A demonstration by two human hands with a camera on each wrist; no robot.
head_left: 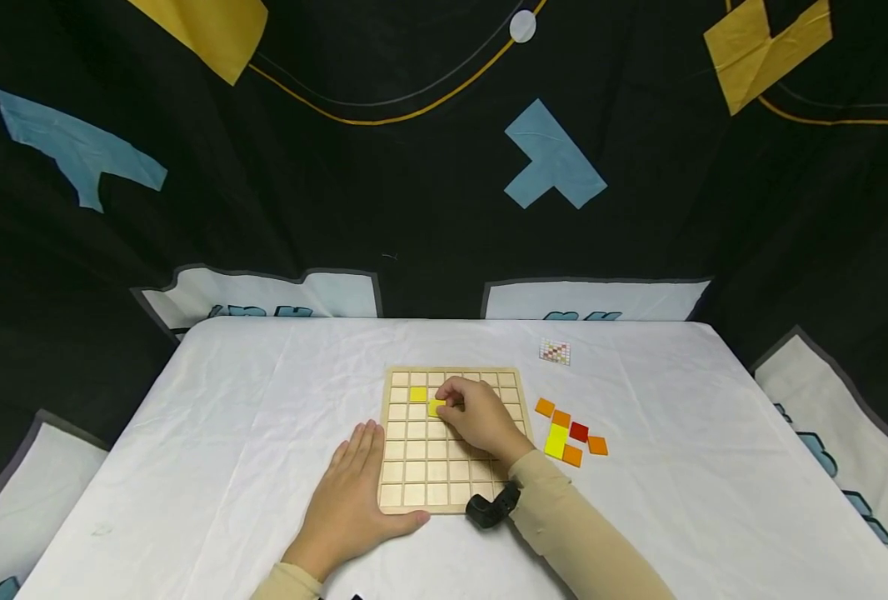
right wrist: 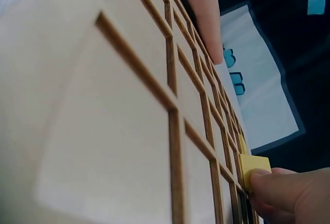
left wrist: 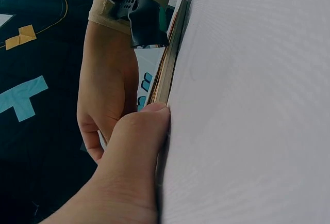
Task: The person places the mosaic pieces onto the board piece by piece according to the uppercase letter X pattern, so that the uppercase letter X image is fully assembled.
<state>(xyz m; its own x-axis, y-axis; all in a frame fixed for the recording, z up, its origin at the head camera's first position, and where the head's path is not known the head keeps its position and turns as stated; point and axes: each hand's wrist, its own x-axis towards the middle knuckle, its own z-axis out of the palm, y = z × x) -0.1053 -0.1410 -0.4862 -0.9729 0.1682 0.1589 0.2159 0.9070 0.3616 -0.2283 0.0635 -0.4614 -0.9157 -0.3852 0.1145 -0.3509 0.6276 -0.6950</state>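
A light wooden grid board (head_left: 416,451) lies on the table. My right hand (head_left: 483,418) is over its upper middle and pinches a yellow square tile (head_left: 434,408) between thumb and fingers. In the right wrist view the held yellow tile (right wrist: 256,162) stands tilted at the grid's ridges, thumb on its face. Another yellow tile (head_left: 418,394) sits in a cell up and to the left. My left hand (head_left: 350,506) lies along the board's left side with straight fingers. Its thumb (left wrist: 147,126) touches the board's near edge in the left wrist view.
Right of the board lie loose tiles: yellow ones (head_left: 556,442), a red one (head_left: 579,432) and several orange ones (head_left: 597,446). A small card with a coloured grid pattern (head_left: 555,352) is farther back. A white cloth (head_left: 189,442) covers the table; a black curtain (head_left: 384,200) hangs behind.
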